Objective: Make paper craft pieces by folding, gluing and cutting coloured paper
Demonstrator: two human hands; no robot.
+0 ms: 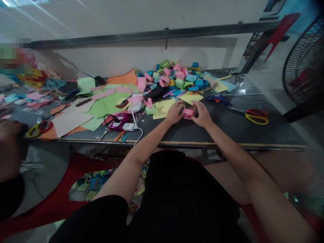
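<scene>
Between my two hands sits a small folded pink paper piece [188, 113], low over the dark table [227, 131]. My left hand [175, 112] pinches its left side with bent fingers. On its right side, my right hand [202, 114] grips it between thumb and fingers. Yellow paper sheets [162, 108] lie just behind and to the left of my hands. Beyond them rises a pile of small folded paper pieces [179, 76] in pink, green, blue and yellow. A blue glue gun [219, 99] rests to the right of my right hand.
Red-and-yellow-handled scissors [257, 116] lie at the right. A purple power strip [118, 121] with a white charger [129, 127] and cable is at the left. Coloured sheets [101, 108] spread beyond it. Another person's hand [10, 131] is at far left. A fan [306, 64] stands right.
</scene>
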